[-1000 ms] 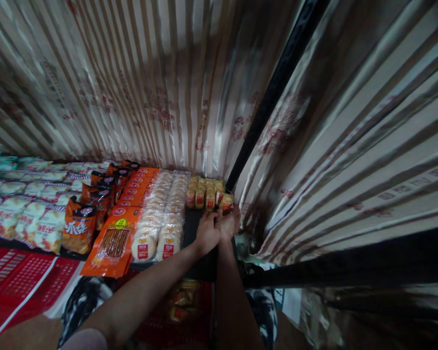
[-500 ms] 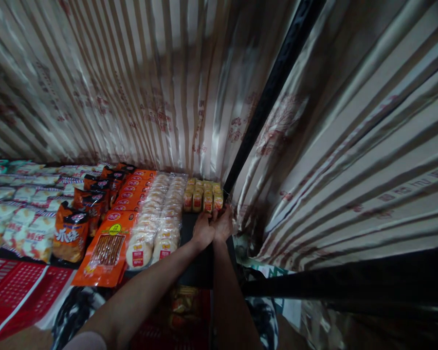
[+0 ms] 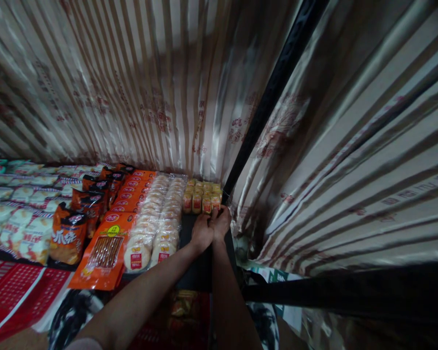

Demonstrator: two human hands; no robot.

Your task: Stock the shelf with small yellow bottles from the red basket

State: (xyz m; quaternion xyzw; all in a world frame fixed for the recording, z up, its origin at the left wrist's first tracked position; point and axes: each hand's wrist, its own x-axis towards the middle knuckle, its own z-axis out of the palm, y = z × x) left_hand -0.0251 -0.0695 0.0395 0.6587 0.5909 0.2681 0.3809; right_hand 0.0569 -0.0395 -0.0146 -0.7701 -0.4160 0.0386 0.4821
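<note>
Small yellow snack packets (image 3: 197, 201) stand in short rows at the right end of the dark shelf (image 3: 195, 274). My left hand (image 3: 202, 233) and my right hand (image 3: 221, 224) are close together at the front of these rows. Both have curled fingers against the front packet on the right (image 3: 215, 201), which they seem to hold between them; their fingertips are partly hidden. Just left of my hands lie two columns of clear-wrapped round white rice crackers (image 3: 136, 255).
Orange snack-stick packs (image 3: 98, 260), orange-and-black bags (image 3: 68, 236) and white bags (image 3: 32, 238) fill the shelf leftward. A black upright post (image 3: 266, 107) stands at the right corner before a striped curtain (image 3: 149, 87). A red basket (image 3: 14, 287) sits low at left.
My hands have barely shifted and stay at the front right packets. The right hand's fingers look a little more curled. The view has moved very slightly.
</note>
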